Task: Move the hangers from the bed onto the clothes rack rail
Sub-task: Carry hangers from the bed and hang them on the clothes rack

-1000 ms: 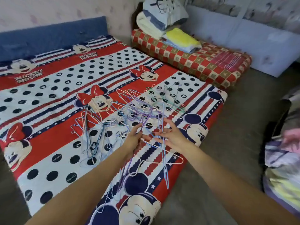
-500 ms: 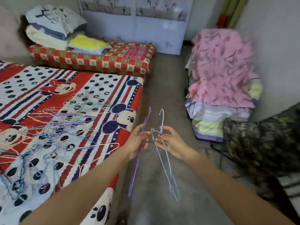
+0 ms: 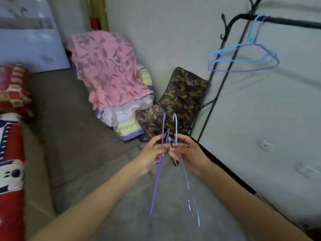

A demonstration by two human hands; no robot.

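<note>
1. My left hand (image 3: 152,152) pinches the purple hanger (image 3: 157,178), my right hand (image 3: 188,153) the pale-blue hanger (image 3: 186,186) (hooks up, ready to catch).
2. I judge the clothes rack rail (image 3: 293,22), already bearing two hangers (image 3: 243,56), is next.

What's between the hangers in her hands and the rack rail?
In the head view, nothing: only bare wall shows between the held hangers and the rail, where two hung hangers dangle.

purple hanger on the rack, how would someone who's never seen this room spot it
Find the black metal clothes rack against the pale wall on the right. Two hangers dangle from the left end of its top rail, nearly overlapping. The purple hanger sits lower than the blue hanger, its bottom bar the lowest line of the pair; it is bare, and no hand touches it.
</note>
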